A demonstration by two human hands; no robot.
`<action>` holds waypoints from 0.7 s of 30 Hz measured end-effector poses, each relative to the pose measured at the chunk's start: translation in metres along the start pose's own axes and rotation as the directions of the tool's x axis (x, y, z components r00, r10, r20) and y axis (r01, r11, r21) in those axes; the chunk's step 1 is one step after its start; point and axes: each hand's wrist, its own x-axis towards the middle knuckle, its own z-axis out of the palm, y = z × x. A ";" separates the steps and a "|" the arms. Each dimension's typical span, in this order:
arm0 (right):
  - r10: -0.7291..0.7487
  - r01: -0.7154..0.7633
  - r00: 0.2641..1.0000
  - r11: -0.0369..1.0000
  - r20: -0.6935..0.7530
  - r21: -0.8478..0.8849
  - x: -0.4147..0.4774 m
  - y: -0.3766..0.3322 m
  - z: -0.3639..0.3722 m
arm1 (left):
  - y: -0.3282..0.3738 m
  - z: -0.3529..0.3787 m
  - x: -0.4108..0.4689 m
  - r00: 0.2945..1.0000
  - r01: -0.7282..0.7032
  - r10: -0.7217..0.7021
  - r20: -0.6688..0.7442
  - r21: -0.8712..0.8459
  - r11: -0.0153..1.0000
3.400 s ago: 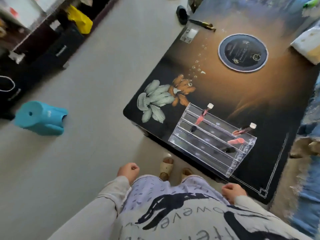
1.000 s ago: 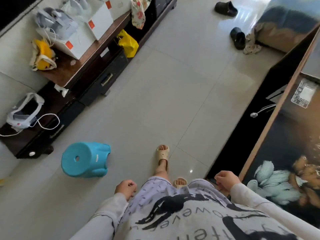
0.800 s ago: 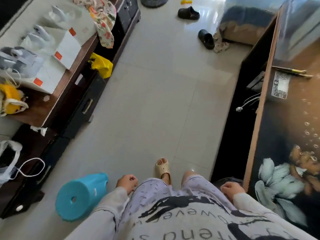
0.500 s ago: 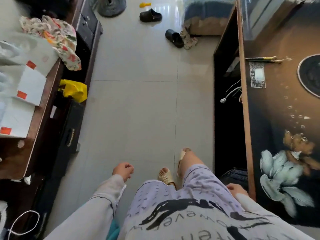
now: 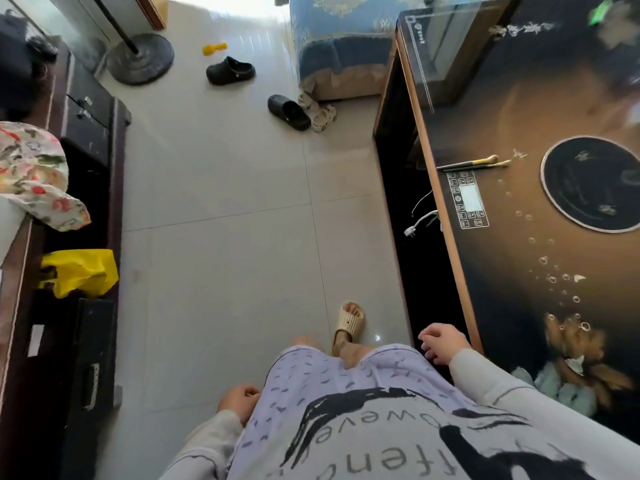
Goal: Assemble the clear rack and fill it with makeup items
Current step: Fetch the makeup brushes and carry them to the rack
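The clear rack and its lipsticks are out of view. The dark glass table [image 5: 512,109] with painted flowers runs down the right side. Two thin makeup brushes [image 5: 472,163] lie across its left edge, near a round black disc [image 5: 592,183]. My left hand [image 5: 239,403] hangs by my hip with curled fingers and holds nothing. My right hand [image 5: 441,342] is loosely curled beside the table's edge, apart from it, also holding nothing. I stand on the tiled floor in a beige slipper [image 5: 349,322].
A dark low cabinet [image 5: 93,140] lines the left side, with a yellow bag [image 5: 79,271] and a floral cloth [image 5: 34,174] on it. Two black clogs [image 5: 230,69] and a fan base [image 5: 140,58] lie ahead. A white plug [image 5: 420,223] hangs under the table.
The view has swung away from the rack and along the floor beside the table. The blue stool has left the view. Both hands stay curled at my sides.
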 end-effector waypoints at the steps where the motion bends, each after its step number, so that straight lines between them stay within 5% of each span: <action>1: -0.008 0.008 1.000 1.000 0.002 0.015 0.006 -0.013 -0.008 | 0.014 -0.008 0.002 1.000 -0.007 0.007 -0.002 0.027 1.000; 13: 0.120 -0.112 0.992 0.971 -0.025 0.212 0.055 -0.085 -0.046 | 0.205 -0.105 0.074 0.987 -0.157 0.151 0.049 0.151 0.976; 21: 0.374 -0.307 0.925 0.840 -0.068 0.447 0.076 -0.129 -0.036 | 0.379 -0.173 0.119 0.918 -0.397 0.348 0.191 0.417 0.818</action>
